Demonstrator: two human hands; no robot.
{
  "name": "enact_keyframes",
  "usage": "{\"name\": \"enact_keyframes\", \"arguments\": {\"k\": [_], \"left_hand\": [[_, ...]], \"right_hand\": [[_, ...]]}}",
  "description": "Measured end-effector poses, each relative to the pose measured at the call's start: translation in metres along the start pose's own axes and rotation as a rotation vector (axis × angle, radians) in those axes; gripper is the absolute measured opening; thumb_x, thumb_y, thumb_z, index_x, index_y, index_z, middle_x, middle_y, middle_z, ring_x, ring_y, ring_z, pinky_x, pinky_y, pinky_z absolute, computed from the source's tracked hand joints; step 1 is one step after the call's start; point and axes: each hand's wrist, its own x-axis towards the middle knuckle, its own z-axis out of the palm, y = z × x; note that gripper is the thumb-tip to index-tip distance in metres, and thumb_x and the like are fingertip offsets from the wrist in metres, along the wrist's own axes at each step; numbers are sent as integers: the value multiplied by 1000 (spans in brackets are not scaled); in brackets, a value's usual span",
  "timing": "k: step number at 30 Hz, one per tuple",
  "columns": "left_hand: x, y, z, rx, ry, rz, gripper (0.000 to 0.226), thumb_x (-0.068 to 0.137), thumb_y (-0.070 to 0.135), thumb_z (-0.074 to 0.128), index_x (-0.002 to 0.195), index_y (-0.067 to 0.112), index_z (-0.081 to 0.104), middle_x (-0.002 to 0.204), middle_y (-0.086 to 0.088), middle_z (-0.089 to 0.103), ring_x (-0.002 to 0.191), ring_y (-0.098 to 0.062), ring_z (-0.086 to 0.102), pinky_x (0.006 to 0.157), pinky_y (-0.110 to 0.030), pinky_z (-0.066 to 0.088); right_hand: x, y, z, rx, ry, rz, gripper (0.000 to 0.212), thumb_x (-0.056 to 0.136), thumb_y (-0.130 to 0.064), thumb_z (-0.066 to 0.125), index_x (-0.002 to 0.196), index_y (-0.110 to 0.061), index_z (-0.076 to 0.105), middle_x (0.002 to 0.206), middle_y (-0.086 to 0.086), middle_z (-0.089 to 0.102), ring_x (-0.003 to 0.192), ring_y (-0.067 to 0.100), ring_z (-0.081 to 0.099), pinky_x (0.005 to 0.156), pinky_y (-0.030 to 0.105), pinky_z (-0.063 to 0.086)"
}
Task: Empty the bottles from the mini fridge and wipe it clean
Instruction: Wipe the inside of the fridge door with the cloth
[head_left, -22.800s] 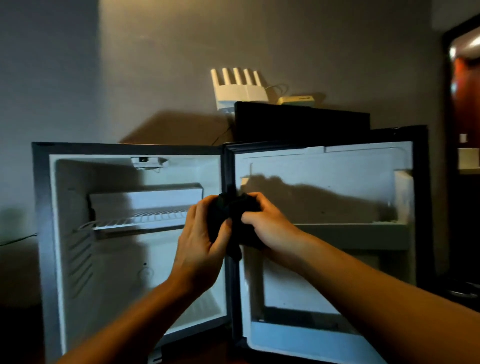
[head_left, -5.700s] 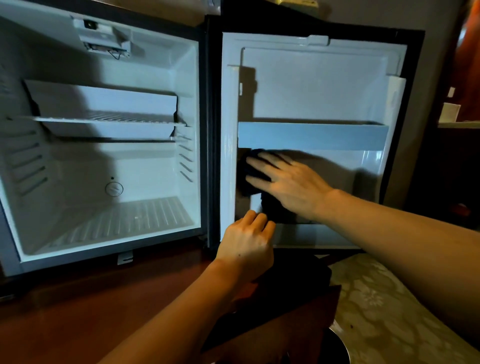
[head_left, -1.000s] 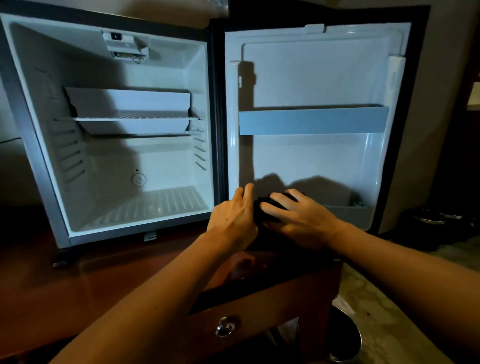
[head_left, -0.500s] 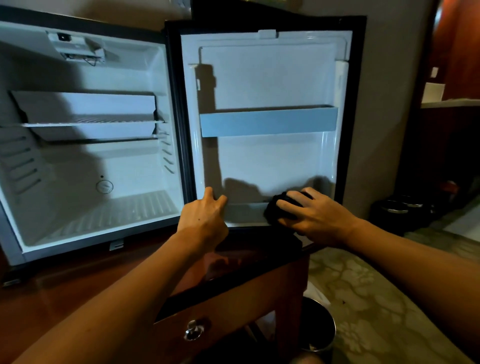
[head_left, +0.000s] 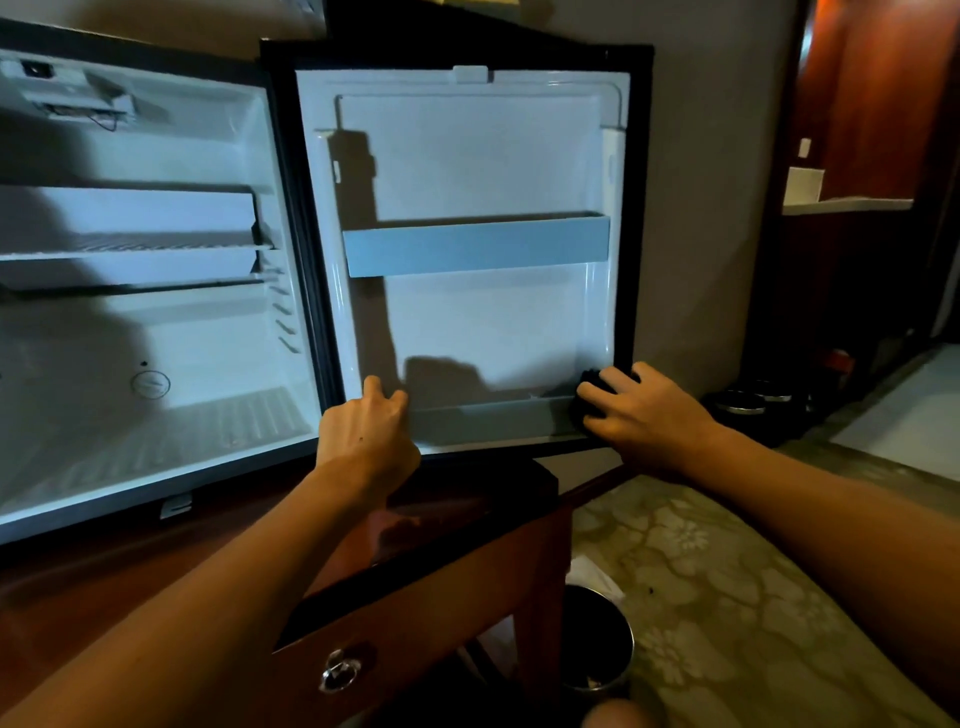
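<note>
We take the lower door bin (head_left: 488, 421) of the mini fridge (head_left: 156, 322) as our landmark. At its right end our right hand (head_left: 644, 410) presses a dark cloth (head_left: 589, 395) against the corner of the open door (head_left: 467, 171), fingers spread fairly straight over the wad, not curled round it. At the bin's left end our left hand (head_left: 366, 431) steadies the door, its fingers hooked over the bin's edge; whether they truly grip it or only rest there we cannot tell. No bottles show in the cabinet left of the bin or on the door shelf (head_left: 475, 244) above it, so we judge the emptying done and the wiping under way. The cloth looks soft and light and should bunch easily, so a flat palm over its middle suits it best. The door probably swings freely on its hinge, hence the brace. Below the bin stands the wooden desk (head_left: 441, 587), with a waste bin (head_left: 597, 639) beside it.
</note>
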Motion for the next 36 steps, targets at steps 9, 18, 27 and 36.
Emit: {"name": "enact_keyframes", "arguments": {"k": [9,18,27,36], "left_hand": [[0,11,1,85,67,-50,16,89,22,47,99,15,57,95,-2,39,57,-16,40,46,-28,26],[-5,91,-23,-1100,57,265,90,76,50,73,148,36,20,140,9,37,120,-7,48,98,-28,47],[26,114,-32,-1187,177,2,43,65,31,73,100,34,50,97,2,63,89,-19,64,74,-37,56],[45,130,-43,-1065,135,-27,40,61,39,75,93,26,56,88,4,67,84,-16,64,70,-31,55]], "right_hand": [[15,-13,-29,173,-157,350,32,48,-24,87,74,-13,72,102,11,62,92,36,60,52,32,40],[52,-9,-69,1665,192,1022,19,77,-9,64,93,-18,62,91,5,66,86,22,65,73,33,54],[43,12,-58,1832,167,1042,25,98,-37,49,100,-18,65,104,7,67,93,16,64,83,33,50],[53,43,-29,1561,120,1325,80,94,-33,53,155,-18,4,161,7,14,144,31,23,116,46,26]]}}
